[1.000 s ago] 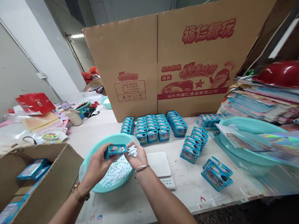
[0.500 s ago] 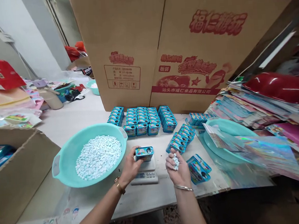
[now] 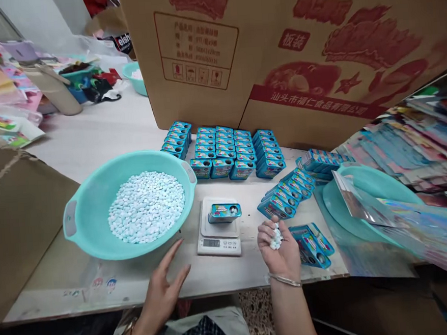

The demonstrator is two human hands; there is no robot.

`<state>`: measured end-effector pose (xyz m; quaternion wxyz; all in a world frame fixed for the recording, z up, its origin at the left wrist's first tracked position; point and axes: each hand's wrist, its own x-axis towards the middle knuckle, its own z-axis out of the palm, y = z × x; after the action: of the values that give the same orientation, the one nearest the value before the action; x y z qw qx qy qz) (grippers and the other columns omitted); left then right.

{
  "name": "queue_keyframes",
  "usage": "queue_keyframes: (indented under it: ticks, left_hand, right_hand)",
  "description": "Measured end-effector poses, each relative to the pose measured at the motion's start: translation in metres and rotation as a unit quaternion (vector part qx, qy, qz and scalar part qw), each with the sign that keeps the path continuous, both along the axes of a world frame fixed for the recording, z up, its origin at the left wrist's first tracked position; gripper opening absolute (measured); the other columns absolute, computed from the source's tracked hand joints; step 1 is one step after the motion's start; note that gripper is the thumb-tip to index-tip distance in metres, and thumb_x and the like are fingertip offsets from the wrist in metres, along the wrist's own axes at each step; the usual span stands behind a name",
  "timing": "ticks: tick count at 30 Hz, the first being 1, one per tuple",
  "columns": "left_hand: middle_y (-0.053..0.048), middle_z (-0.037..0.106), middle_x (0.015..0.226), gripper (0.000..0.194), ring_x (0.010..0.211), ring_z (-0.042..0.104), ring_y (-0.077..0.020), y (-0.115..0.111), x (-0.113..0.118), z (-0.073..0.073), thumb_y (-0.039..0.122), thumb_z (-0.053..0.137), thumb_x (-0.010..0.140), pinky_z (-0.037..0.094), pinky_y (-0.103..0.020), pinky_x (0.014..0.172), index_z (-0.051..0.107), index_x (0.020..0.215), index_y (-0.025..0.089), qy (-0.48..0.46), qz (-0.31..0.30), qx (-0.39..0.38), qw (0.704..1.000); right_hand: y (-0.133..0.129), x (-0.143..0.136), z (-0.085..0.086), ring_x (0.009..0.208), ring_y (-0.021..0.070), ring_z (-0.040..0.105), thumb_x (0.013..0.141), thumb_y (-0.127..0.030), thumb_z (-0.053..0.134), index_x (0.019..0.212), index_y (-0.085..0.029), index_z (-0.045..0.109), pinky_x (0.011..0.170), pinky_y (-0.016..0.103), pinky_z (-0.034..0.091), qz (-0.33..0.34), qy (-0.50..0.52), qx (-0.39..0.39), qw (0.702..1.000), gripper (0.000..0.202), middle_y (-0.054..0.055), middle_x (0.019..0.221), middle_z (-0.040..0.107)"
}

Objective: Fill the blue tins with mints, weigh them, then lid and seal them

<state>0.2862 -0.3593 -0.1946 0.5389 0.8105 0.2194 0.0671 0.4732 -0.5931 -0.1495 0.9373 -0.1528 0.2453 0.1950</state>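
Note:
My left hand [image 3: 163, 289] hovers over the table's front edge, thumb and fingers apart, holding nothing. In front of it stands a turquoise basin [image 3: 87, 218] with many small pale candies [image 3: 147, 206] inside. A small blue candy box [image 3: 224, 213] rests on the white digital scale [image 3: 219, 246]; no hand touches it. My right hand [image 3: 279, 248], palm up with fingers curled, cups a little heap of pale candies [image 3: 276, 237] to the right of the scale. Beside that hand lie flattened blue boxes [image 3: 312, 245].
Rows of blue candy boxes [image 3: 222, 167] stand before a large cardboard carton [image 3: 199, 103]. More boxes [image 3: 286, 193] lean together at right. A second turquoise basin [image 3: 381, 177] holds shiny film sheets. An open cardboard box [image 3: 24, 217] stands at left.
My left hand has let go of the blue box on the scale and drawn back toward me, opening. My right hand still cups its candies. The view has tipped downward.

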Motion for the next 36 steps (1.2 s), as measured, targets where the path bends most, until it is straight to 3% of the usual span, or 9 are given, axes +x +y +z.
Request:
queue_keyframes:
  ticks: [2,5,15,21,28,31,36]
  left_hand:
    - [-0.009,0.055,0.143,0.051,0.134,0.049,-0.0278,0.001,-0.014,-0.01,0.042,0.06,0.089,0.039,-0.052,0.113,0.051,0.137,0.028,0.015,0.043,-0.008,0.999]
    - [-0.008,0.062,0.135,0.047,0.127,0.056,-0.0275,0.005,-0.015,-0.018,0.043,0.062,0.086,0.044,-0.049,0.109,0.057,0.13,0.027,0.018,0.069,-0.003,0.997]
    - [-0.007,0.059,0.14,0.053,0.13,0.054,-0.0233,0.001,0.038,-0.002,0.036,0.061,0.089,0.044,-0.043,0.111,0.048,0.139,0.026,-0.049,-0.031,0.035,0.998]
    - [-0.01,0.051,0.146,0.057,0.136,0.046,-0.0255,-0.007,0.078,0.012,0.033,0.059,0.09,0.037,-0.045,0.116,0.042,0.144,0.025,-0.091,-0.067,0.031,0.993]
    - [-0.011,0.044,0.151,0.062,0.141,0.038,-0.0259,-0.004,0.093,0.002,0.029,0.057,0.09,0.03,-0.049,0.118,0.035,0.148,0.026,-0.099,-0.079,0.006,0.992]
    - [-0.012,0.041,0.153,0.063,0.143,0.035,-0.0254,-0.006,0.098,-0.001,0.026,0.054,0.09,0.029,-0.048,0.119,0.032,0.149,0.024,-0.106,-0.083,0.003,0.991]
    - [-0.014,0.041,0.152,0.075,0.141,0.037,-0.027,-0.016,0.126,-0.004,0.03,0.067,0.082,0.031,-0.045,0.117,0.033,0.148,0.02,-0.133,-0.087,-0.005,0.987]
  right_hand:
    - [0.002,0.002,0.001,0.05,0.0056,0.045,0.087,-0.014,0.056,0.09,-0.017,0.056,0.04,0.015,0.037,0.002,-0.028,-0.014,1.0,0.004,-0.005,0.067,0.048]
    - [0.007,0.008,0.005,0.048,0.0051,0.044,0.088,-0.015,0.056,0.09,-0.018,0.056,0.038,0.015,0.036,0.006,-0.056,-0.038,0.998,0.004,-0.006,0.067,0.047]
    - [0.033,0.028,0.027,0.044,0.0038,0.039,0.094,-0.02,0.051,0.087,-0.018,0.055,0.036,0.014,0.032,0.039,-0.103,-0.078,0.991,0.008,-0.007,0.064,0.043]
    - [0.04,0.03,0.039,0.041,0.0026,0.033,0.087,-0.026,0.064,0.088,-0.018,0.059,0.034,0.012,0.027,0.089,-0.133,-0.178,0.971,0.009,-0.008,0.063,0.04]
    - [0.038,0.028,0.04,0.04,0.0015,0.034,0.078,-0.031,0.074,0.089,-0.017,0.064,0.035,0.011,0.024,0.142,-0.195,-0.313,0.919,0.02,-0.007,0.061,0.044]
    - [0.035,0.028,0.038,0.04,0.0012,0.034,0.077,-0.031,0.075,0.088,-0.016,0.064,0.035,0.011,0.024,0.133,-0.195,-0.298,0.925,0.021,-0.007,0.061,0.045]
    - [0.028,0.026,0.024,0.041,0.0019,0.037,0.084,-0.029,0.067,0.088,-0.017,0.062,0.034,0.011,0.028,0.096,-0.12,-0.185,0.971,0.013,-0.008,0.062,0.047]
